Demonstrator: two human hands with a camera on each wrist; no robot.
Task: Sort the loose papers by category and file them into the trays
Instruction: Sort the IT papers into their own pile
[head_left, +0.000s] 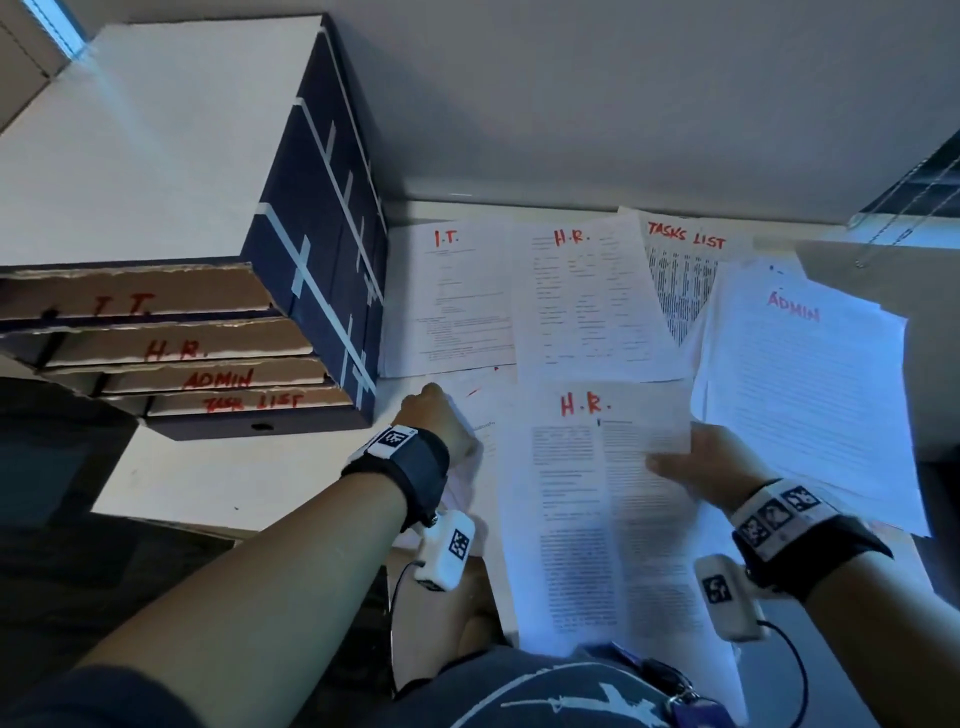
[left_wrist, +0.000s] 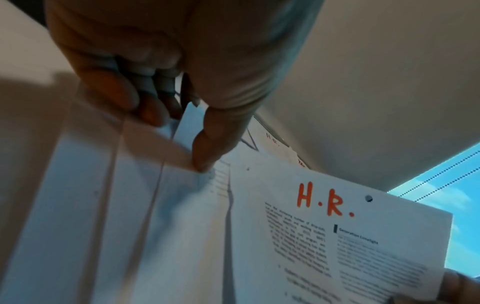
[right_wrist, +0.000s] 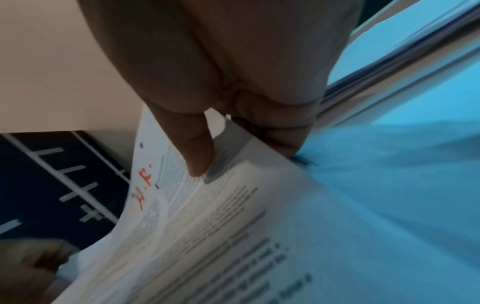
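Largest is the stack of trays (head_left: 218, 332), left of and beyond the left hand: dark blue box sides crossed with pale tape strips, torn brown cardboard front edges lettered in red I.T., H.R., ADMIN and TASK LIST from top to bottom, and a flat white top. Loose white printed papers lie spread on the pale table (head_left: 218, 483) beyond both hands: an I.T. sheet (head_left: 457, 301) just past the left hand, an H.R. sheet (head_left: 587, 296) beside it, a TASKS LIST sheet (head_left: 680, 260), and a thick ADMIN pile (head_left: 810, 384) just beyond the right hand. Between the hands is a thin, two-column H.R. page (head_left: 597, 499), its top right corner lifted off the sheets below. The right hand (head_left: 701, 462) pinches that page at its right edge, thumb (right_wrist: 197, 156) on the printed face and curled fingers (right_wrist: 283, 131) underneath. The left hand (head_left: 441, 421) grips another sheet (left_wrist: 145, 205) to the left of the H.R. page: thumb (left_wrist: 215, 142) pressing on top, fingers curled over its far edge.
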